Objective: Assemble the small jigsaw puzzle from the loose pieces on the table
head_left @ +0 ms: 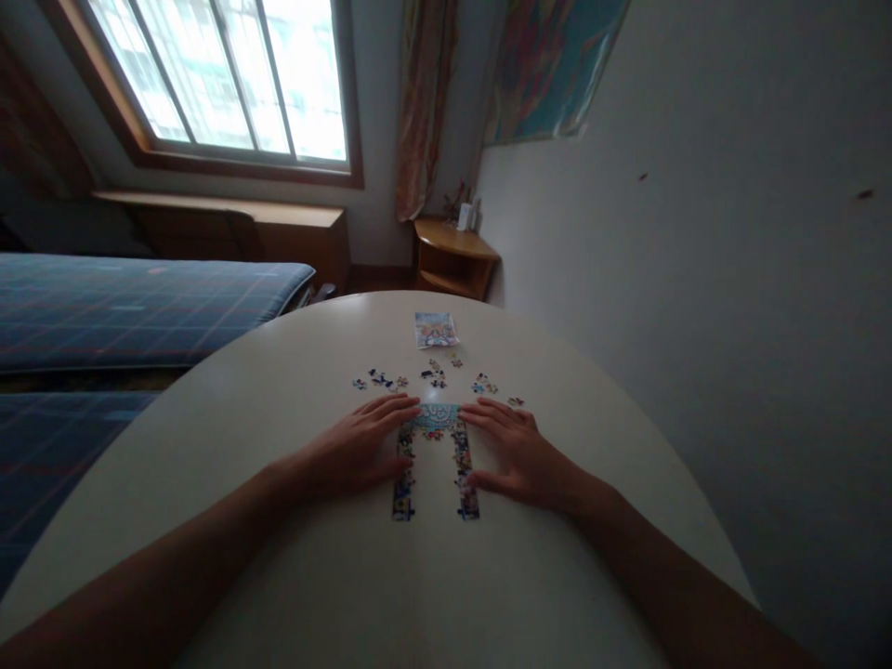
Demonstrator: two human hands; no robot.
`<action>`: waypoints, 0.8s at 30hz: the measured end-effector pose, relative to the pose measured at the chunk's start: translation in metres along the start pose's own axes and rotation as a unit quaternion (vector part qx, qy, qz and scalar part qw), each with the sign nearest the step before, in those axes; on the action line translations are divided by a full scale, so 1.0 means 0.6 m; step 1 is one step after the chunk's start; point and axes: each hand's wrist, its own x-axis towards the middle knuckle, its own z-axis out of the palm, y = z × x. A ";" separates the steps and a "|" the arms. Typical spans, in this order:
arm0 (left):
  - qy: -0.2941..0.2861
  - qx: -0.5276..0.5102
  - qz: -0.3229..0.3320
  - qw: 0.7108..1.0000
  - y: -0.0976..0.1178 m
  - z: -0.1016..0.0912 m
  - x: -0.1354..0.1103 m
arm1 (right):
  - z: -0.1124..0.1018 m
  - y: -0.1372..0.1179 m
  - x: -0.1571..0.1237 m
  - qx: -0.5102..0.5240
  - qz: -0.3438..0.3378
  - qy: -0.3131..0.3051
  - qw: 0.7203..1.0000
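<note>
A partly joined jigsaw puzzle point(437, 418) lies on the white round table point(334, 576). It has a light blue top band and two darker side strips running toward me, with bare tabletop between them. My left hand point(362, 444) rests flat along the left strip, fingertips at the top left corner and thumb on the strip. On the other side my right hand point(512, 451) mirrors it, its fingers at the top right corner and its thumb touching the right strip. Both hands have their fingers stretched out and grasp nothing.
Loose puzzle pieces point(436, 374) lie in small groups beyond the puzzle. Farther back is a small picture sheet point(436, 330). A bed with a plaid mattress point(139, 311) stands to the left, a corner shelf point(456, 243) behind the table, and a wall point(697, 260) to the right.
</note>
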 end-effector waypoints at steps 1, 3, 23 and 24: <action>0.023 0.010 -0.022 0.999 -0.004 0.000 0.001 | 0.000 0.008 0.000 -0.002 0.004 0.018 1.000; 0.075 0.037 -0.082 0.993 -0.015 0.000 0.004 | -0.001 0.027 0.000 -0.005 0.027 0.061 0.998; 0.167 0.046 -0.274 0.946 -0.052 0.012 0.014 | 0.016 0.088 0.007 0.039 0.119 0.158 0.979; 0.170 0.035 -0.279 0.944 -0.053 0.012 0.014 | 0.017 0.091 0.009 0.052 0.130 0.163 0.977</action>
